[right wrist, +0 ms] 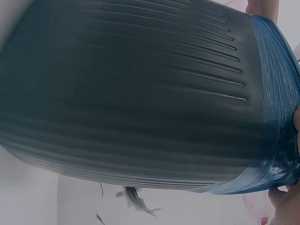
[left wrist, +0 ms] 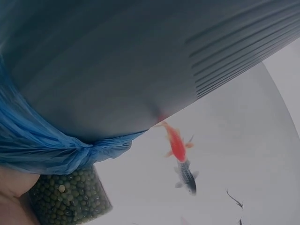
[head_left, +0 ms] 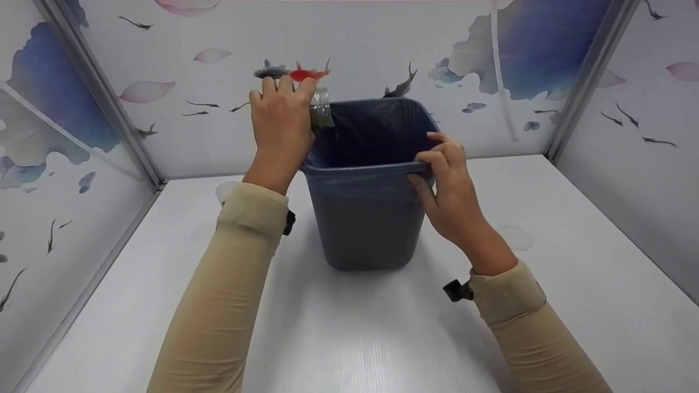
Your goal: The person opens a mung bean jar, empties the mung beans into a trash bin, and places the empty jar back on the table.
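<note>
Two beige sleeves (head_left: 218, 295) extended forward above the white tabletop (head_left: 349, 349), with a small black device (head_left: 457, 290) at the right cuff. The grey wastebasket (head_left: 371, 234) stood upright on the tabletop, its blue liner bag (head_left: 366, 183) folded over the rim. The grip of the right hand (head_left: 450, 185) was clamped on the lined rim at the near right corner, thumb outside and fingers above. The grip of the left hand (head_left: 283, 120) was closed around a clear jar (head_left: 322, 109) containing mung beans (left wrist: 70, 194); the jar was tipped sideways at the left rim, mouth toward the interior. Behind stood a white panel (head_left: 355, 38) printed with fish.
</note>
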Action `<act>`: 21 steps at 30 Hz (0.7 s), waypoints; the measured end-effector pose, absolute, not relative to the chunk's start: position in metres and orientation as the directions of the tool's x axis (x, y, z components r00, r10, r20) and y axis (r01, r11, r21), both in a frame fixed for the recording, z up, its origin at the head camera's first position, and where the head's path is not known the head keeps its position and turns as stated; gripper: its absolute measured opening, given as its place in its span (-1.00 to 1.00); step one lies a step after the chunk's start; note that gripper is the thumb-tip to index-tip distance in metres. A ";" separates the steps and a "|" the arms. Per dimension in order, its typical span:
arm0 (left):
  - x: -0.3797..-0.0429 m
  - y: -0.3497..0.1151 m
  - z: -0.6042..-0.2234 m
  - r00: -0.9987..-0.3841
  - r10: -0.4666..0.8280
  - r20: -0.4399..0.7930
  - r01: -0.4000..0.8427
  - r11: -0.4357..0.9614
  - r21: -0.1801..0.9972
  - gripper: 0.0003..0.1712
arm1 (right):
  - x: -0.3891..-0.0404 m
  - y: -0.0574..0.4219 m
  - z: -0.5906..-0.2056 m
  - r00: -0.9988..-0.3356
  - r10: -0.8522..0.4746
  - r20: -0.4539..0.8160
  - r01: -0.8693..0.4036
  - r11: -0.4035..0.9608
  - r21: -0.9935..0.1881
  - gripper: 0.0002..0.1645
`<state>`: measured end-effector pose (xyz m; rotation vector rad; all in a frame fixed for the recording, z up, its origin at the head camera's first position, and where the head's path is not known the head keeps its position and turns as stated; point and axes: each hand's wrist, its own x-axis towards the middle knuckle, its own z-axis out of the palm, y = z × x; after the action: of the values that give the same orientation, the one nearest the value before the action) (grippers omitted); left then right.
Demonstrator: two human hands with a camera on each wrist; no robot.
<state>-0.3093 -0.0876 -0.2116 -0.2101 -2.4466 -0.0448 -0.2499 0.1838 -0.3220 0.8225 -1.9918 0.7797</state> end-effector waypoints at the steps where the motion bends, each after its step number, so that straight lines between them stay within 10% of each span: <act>1: -0.309 -0.087 -0.212 -0.759 0.141 0.636 0.163 0.986 -0.024 -0.38 | -0.250 0.184 -0.322 -0.445 -0.263 0.856 -0.773 0.595 -0.219 -0.75; 21: -0.307 -0.084 -0.214 -0.726 0.178 0.664 0.157 0.983 -0.091 -0.47 | -0.252 0.186 -0.323 -0.444 -0.272 0.854 -0.780 0.586 -0.218 -0.76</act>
<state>-0.3072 -0.0838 -0.2137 -0.2325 -2.3963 0.0369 -0.2516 0.1861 -0.3230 0.8380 -1.9921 0.7814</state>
